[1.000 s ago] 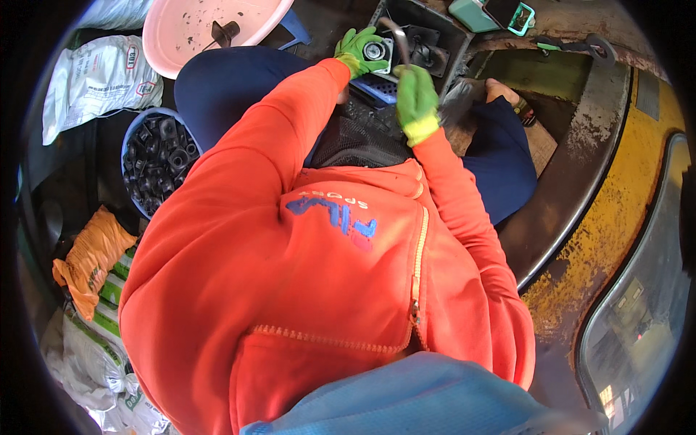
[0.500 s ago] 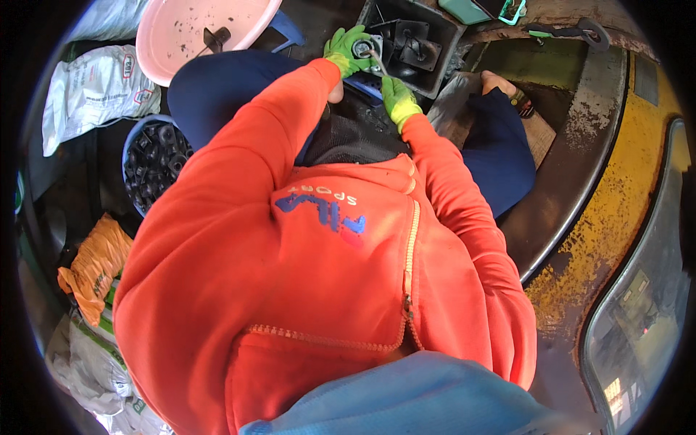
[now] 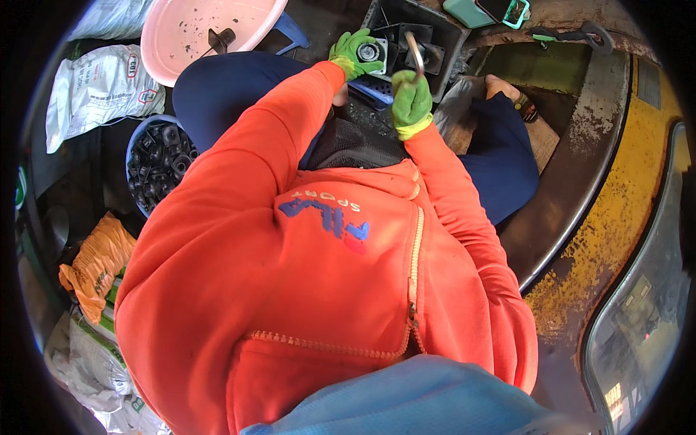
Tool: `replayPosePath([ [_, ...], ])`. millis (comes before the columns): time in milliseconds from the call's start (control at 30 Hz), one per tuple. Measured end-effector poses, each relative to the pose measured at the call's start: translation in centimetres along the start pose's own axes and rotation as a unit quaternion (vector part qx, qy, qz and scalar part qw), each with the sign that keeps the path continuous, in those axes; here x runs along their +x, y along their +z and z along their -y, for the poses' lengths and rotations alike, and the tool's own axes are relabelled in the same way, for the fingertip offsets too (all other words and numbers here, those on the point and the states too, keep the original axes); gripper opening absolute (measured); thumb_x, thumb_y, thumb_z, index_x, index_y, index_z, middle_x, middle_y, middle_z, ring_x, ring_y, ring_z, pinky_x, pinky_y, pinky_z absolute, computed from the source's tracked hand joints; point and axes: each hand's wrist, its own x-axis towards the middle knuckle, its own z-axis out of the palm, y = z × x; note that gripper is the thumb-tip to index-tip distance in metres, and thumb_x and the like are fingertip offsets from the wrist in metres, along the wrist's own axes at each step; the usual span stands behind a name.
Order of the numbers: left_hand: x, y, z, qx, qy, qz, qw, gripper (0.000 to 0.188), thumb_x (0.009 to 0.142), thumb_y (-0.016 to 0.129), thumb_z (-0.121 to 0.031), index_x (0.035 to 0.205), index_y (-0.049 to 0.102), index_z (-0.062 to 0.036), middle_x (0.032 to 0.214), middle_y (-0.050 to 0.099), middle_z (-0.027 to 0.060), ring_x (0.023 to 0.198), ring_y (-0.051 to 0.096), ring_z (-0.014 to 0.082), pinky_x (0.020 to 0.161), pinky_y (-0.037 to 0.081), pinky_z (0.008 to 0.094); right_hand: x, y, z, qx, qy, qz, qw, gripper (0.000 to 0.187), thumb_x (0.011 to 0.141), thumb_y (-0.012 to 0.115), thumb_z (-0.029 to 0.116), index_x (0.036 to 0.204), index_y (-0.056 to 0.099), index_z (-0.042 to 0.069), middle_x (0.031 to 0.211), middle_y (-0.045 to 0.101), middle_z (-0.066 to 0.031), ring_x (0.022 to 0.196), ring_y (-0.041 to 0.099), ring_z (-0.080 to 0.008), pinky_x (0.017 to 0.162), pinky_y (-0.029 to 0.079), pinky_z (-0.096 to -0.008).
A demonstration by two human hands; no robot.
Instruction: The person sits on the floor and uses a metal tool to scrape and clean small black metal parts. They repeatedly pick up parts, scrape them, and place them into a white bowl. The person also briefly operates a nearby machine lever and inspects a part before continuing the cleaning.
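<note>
My left hand [image 3: 348, 55], in a green glove, is closed around a small metal part [image 3: 369, 52] with a round collar on a squarish plate. My right hand [image 3: 412, 101], gloved alike, is a fist around a thin, brownish rod-like tool [image 3: 414, 49]. The rod stands up from the fist, apart from the metal part. Its exact kind cannot be made out. Just beyond both hands is a dark grey bin [image 3: 458, 52], holding black parts with squarish plates [image 3: 434, 59]. A blue perforated plastic surface [image 3: 373, 91] lies below the metal part, between the hands.
To the left are a pink basin [image 3: 177, 32] with a dark piece in it, a blue tub of black parts [image 3: 156, 163] and a white sack [image 3: 101, 94]. An orange bag [image 3: 98, 264] lies nearer. A rusty yellow machine edge [image 3: 587, 232] curves along the right.
My right hand has drawn back from the metal part, and the rod, which reached into the collar before, now points up and away. My left hand keeps its hold.
</note>
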Motion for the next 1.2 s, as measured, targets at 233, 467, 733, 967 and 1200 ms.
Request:
replayPosePath([
  [233, 0.0, 0.4, 0.6, -0.014, 0.008, -0.017, 1.000, 0.077, 0.054, 0.084, -0.044, 0.121, 0.056, -0.0174, 0.126, 0.053, 0.0105, 0.112, 0.050, 0.0327, 0.097, 0.041, 0.0412, 0.0, -0.3, 0.6, -0.072, 0.085, 0.095, 0.989, 0.040, 0.096, 0.036, 0.038, 0.096, 0.057, 0.003, 0.097, 0.061, -0.0228, 0.094, 0.056, -0.0430, 0.078, 0.043, -0.0476],
  [467, 0.1, 0.6, 0.9, -0.017, 0.017, 0.002, 1.000, 0.068, 0.060, 0.079, -0.043, 0.121, 0.055, -0.0255, 0.142, 0.041, 0.0025, 0.128, 0.036, 0.0387, 0.106, 0.029, 0.0493, 0.4, 0.6, -2.6, -0.099, 0.297, 0.184, 0.932, 0.054, 0.092, 0.036, 0.048, 0.113, 0.059, 0.003, 0.110, 0.060, -0.0251, 0.103, 0.056, -0.0419, 0.089, 0.042, -0.0417],
  [733, -0.2, 0.9, 0.7, -0.001, -0.004, -0.005, 1.000, 0.067, 0.061, 0.079, -0.049, 0.118, 0.056, -0.0233, 0.143, 0.040, 0.0027, 0.127, 0.037, 0.0370, 0.105, 0.031, 0.0492, -1.6, -1.6, -3.4, 0.265, 0.468, 0.168, 0.826, 0.027, 0.089, 0.061, 0.034, 0.102, 0.055, 0.011, 0.069, 0.053, -0.0004, 0.056, 0.050, -0.0110, 0.045, 0.039, -0.0252],
  [967, -0.2, 0.7, 0.7, -0.013, 0.028, -0.017, 0.999, 0.068, 0.062, 0.080, -0.044, 0.121, 0.055, -0.0196, 0.140, 0.044, 0.0022, 0.120, 0.044, 0.0308, 0.101, 0.037, 0.0424, -2.5, -1.8, -1.4, 0.151, 0.360, 0.161, 0.907, 0.026, 0.089, 0.062, 0.031, 0.102, 0.059, 0.009, 0.070, 0.050, 0.0037, 0.050, 0.040, -0.0060, 0.044, 0.033, -0.0239],
  [1200, -0.2, 0.5, 0.5, -0.017, 0.037, -0.026, 0.999, 0.073, 0.059, 0.081, -0.044, 0.122, 0.054, -0.0192, 0.137, 0.047, 0.0038, 0.115, 0.047, 0.0303, 0.098, 0.039, 0.0423, -2.8, -0.3, -2.8, 0.121, 0.238, 0.021, 0.963, 0.021, 0.092, 0.059, 0.025, 0.104, 0.062, 0.008, 0.065, 0.047, 0.0082, 0.050, 0.035, -0.0022, 0.044, 0.028, -0.0205],
])
